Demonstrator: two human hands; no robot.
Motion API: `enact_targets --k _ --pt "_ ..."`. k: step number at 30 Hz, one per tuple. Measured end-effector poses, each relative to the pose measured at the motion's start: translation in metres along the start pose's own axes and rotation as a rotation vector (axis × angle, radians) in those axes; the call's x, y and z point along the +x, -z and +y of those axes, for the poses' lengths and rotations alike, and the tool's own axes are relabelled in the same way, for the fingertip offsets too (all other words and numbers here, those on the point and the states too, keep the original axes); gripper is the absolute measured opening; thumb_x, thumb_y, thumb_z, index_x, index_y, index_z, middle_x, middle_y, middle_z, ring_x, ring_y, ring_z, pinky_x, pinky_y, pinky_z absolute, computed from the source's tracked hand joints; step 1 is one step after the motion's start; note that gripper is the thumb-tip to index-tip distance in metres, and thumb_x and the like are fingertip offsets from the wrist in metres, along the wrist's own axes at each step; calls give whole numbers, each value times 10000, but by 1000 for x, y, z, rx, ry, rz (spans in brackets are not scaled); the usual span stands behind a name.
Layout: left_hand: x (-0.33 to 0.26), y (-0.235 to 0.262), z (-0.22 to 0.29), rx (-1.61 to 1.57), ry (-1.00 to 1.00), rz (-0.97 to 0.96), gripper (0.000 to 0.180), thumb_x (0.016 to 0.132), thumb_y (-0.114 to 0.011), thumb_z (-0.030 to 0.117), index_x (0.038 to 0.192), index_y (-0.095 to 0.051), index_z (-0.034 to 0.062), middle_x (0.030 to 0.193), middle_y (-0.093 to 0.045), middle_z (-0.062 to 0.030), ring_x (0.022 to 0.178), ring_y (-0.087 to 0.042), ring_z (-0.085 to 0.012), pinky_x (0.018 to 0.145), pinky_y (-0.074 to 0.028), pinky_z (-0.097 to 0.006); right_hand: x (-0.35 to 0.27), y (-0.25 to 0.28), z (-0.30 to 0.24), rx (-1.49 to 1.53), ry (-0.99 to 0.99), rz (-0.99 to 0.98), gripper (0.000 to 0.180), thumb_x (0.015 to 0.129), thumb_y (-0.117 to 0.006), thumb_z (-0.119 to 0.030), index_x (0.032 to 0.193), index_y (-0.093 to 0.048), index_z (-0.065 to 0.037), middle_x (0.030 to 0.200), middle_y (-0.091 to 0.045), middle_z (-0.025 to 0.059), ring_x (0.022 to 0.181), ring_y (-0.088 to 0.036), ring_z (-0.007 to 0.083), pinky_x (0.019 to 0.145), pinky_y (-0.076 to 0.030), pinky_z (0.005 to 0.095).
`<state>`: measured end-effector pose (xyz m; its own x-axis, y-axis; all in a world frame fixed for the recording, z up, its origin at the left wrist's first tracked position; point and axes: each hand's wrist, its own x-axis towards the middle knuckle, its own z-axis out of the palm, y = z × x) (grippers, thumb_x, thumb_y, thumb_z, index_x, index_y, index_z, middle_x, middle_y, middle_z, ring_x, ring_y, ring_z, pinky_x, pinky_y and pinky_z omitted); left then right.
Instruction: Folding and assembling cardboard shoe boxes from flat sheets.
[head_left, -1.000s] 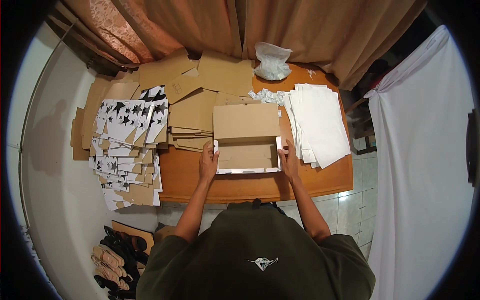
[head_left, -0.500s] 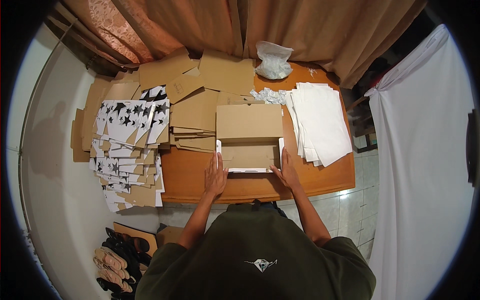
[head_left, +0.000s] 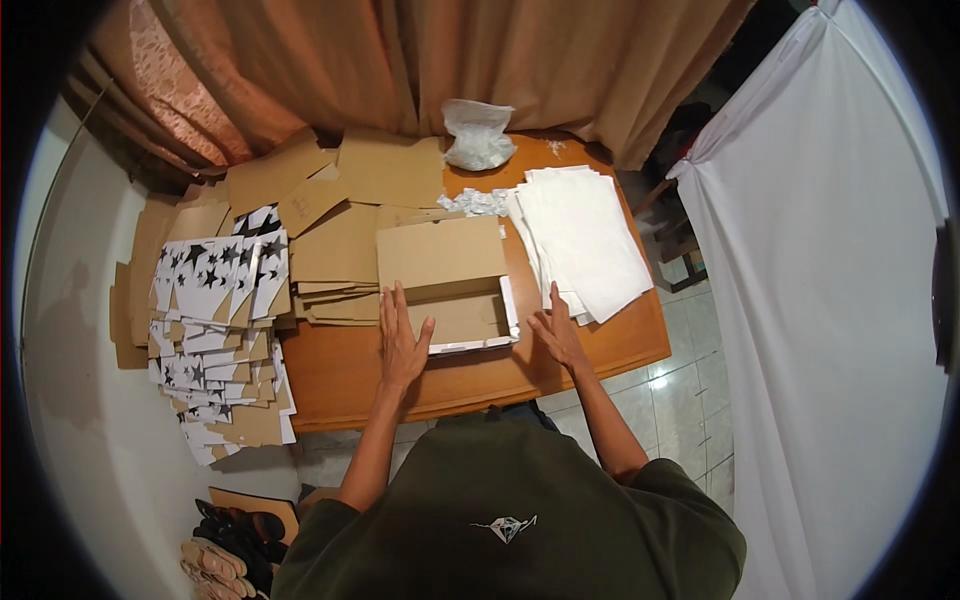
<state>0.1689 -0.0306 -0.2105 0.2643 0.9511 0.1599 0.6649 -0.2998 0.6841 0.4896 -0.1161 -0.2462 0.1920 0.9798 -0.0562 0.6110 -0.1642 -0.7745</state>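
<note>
Right hand [head_left: 556, 335]: moving off the box [head_left: 447, 268] since the earlier frame, your fingers spreading, released.
Left hand [head_left: 403, 345]: resting at its left end, fingers extending, clenching nothing.
Box: lying between your hands, long axis running left-right, left hand sitting nearer.
Paper [head_left: 585, 240]: lying beside your right fingertips.

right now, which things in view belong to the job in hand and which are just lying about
In use, it seems:
- open box
- left hand, at the box's left side
- right hand, open, just off its right side

Probably just lying about:
- white paper
- starry cardboard
- plain cardboard
- packets
- plastic bag
- shoes
</note>
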Motion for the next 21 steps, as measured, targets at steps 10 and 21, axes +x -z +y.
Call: enact_targets --k 10,21 --pt "60 -109 160 -386 -11 -307 607 1018 -579 359 1467 -409 -12 1439 -464 -265 1338 -473 -424 1121 -382 -462 25 116 122 -12 -35 274 737 978 -646 -390 1496 -361 50 1402 -462 290 1296 -464 423 1105 -384 472" --pt "81 -304 187 245 -239 -504 459 870 -745 215 1296 -598 124 1390 -547 -99 1362 -462 -290 1086 -336 -645 86 180 198 -469 133 -145 594 901 -697 -385 1431 -551 -160 1551 -425 87 1438 -328 360 1180 -161 654"
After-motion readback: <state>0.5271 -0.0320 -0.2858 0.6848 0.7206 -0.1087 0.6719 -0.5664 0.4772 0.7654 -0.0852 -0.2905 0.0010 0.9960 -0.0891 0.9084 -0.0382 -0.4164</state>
